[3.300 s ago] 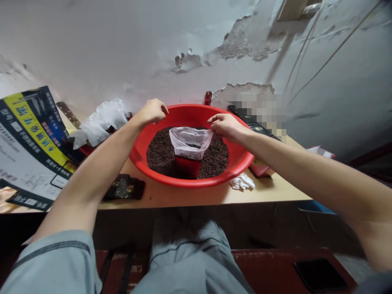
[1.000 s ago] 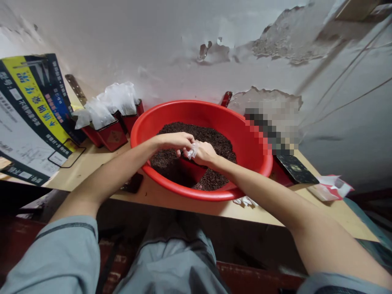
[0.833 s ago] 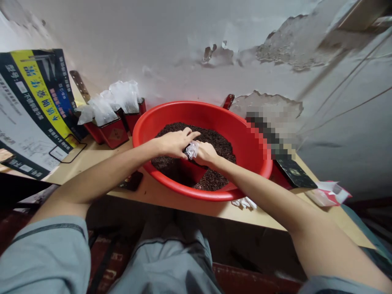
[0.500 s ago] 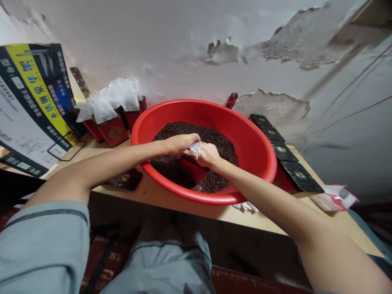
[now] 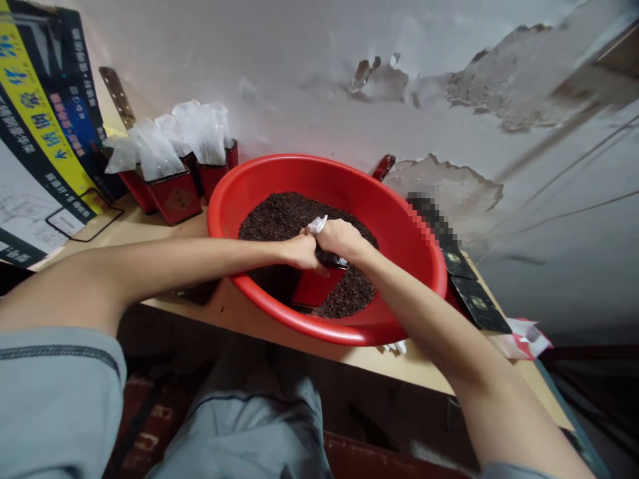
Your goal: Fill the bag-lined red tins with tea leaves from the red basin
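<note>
1. A red tin (image 5: 313, 287) is seen standing upright in the dark loose tea (image 5: 279, 214) that fills the red basin (image 5: 399, 226), on the side of the basin nearest the person.
2. The tin looks square-sided and glossy red, and its lower part is sunk among the leaves; its mouth is covered by both hands.
3. A clear plastic bag (image 5: 316, 225) lines the tin; only a crumpled, whitish tuft of it shows, sticking up between the two hands.
4. The left hand (image 5: 299, 251) is laid at the tin's top, its fingers curled together against the gathered bag.
5. The right hand (image 5: 339, 239) is closed over the top of the tin, its fingers clamped on the bunched bag.
6. The basin rests on a pale wooden bench (image 5: 164, 233), close to a peeling wall.
7. To the left of the basin, further red tins (image 5: 172, 196) stand in a group, each with a plastic liner (image 5: 200, 130) puffed out of its top.
8. To the right of the basin, dark lids (image 5: 479, 303) lie in a row on the bench.
</note>
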`<state>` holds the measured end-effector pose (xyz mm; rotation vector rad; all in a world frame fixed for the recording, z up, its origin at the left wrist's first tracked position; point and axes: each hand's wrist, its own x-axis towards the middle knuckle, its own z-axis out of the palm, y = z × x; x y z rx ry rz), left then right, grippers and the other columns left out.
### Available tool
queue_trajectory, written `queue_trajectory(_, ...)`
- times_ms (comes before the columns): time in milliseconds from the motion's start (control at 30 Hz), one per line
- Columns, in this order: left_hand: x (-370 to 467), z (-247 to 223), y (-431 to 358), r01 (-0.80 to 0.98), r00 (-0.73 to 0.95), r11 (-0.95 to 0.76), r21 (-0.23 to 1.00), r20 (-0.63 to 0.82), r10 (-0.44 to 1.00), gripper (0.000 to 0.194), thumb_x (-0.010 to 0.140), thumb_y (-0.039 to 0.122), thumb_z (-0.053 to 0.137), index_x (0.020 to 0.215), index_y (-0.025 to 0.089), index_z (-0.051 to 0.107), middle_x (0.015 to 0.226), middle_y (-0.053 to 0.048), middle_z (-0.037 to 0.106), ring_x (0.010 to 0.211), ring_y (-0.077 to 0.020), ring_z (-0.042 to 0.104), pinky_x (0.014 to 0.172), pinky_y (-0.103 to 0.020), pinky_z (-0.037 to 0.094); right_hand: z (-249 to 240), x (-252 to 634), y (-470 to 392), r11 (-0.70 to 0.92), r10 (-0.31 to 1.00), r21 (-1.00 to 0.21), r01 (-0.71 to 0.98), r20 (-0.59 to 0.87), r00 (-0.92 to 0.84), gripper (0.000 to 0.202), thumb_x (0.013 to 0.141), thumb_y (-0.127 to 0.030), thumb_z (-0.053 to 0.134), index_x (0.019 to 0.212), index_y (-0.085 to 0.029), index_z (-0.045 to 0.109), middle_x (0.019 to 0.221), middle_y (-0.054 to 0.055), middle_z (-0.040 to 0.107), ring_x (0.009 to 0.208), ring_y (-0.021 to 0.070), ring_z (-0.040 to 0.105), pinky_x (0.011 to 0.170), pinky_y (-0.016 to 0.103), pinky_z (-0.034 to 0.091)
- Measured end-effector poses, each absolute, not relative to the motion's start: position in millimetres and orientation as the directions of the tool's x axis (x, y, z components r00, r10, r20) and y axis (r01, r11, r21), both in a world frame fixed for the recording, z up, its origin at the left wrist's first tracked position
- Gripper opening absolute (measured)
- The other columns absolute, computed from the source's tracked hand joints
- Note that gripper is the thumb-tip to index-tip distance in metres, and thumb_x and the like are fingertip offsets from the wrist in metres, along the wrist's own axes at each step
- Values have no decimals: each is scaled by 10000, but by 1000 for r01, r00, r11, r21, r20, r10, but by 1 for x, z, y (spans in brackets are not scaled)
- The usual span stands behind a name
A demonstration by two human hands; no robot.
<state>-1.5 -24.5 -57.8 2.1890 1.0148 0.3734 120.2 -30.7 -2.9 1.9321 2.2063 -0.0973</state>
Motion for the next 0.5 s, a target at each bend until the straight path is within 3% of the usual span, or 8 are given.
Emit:
queue_trajectory(133, -12, -64, -5, 446, 725, -505, 739, 32, 688, 972, 465, 304, 914, 1372, 147, 601, 1294, -117, 704, 1338, -349, 566, 1159, -398, 427, -9, 124, -40, 92, 986, 138, 986, -151, -71, 442, 1007, -252, 390, 1255, -140, 738, 1338, 236, 694, 1162, 363, 724, 935, 441, 582)
queue_trajectory(267, -20, -57, 8, 284, 872, -406, 869, -57, 486, 939, 414, 247, 911, 1313, 188, 647, 1135, -41, 754, 1186, -296, 660, 1073, -393, 495, -12, 127, -55, 33, 989, 152, 988, -151, -10, 506, 1024, -310, 372, 1420, -160, 649, 1637, 330, 342, 1323, 447, 613, 956, 584, 564)
queue_trajectory(400, -17, -51, 25, 341, 904, -313, 886, -218, 368, 766, 345, 214, 936, 1088, 244, 753, 1024, 15, 792, 1091, -257, 694, 1007, -374, 530, -12, 133, -68, 84, 981, 171, 982, -187, -52, 524, 1032, -302, 357, 1478, -154, 589, 1676, 325, 255, 1480, 456, 446, 1063, 747, 421)
queue_trajectory(500, -13, -49, 36, 376, 903, -299, 877, -275, 330, 646, 324, 177, 940, 947, 268, 795, 940, 43, 810, 988, -234, 711, 925, -333, 547, -15, 139, -74, 154, 970, 200, 968, -216, -110, 560, 1010, -232, 353, 1524, -76, 513, 1688, 321, 221, 1562, 430, 312, 1146, 767, 308)
